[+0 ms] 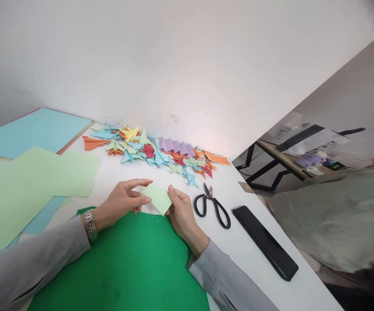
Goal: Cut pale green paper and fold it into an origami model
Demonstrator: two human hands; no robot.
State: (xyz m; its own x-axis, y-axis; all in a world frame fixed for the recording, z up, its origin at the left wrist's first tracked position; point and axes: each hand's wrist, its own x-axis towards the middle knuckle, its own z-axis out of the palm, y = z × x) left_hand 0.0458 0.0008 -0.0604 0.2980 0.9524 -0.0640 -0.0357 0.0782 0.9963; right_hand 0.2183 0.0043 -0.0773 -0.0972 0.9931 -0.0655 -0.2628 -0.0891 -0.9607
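A small pale green square of paper is held up between my two hands, turned so that a corner points down. My left hand pinches its left corner between thumb and fingers. On the opposite side, my right hand grips the right corner, thumb in front and fingers behind. Whether the paper is folded in layers, I cannot tell. Below the hands lies a green mat. Just right of my right hand, black-handled scissors rest on the white table with their blades slightly apart.
Folded paper pieces in many colours lie heaped along the wall. Pale green sheets and a blue sheet stack spread at left. A long black case lies near the right table edge. A person's grey-green garment shows beyond.
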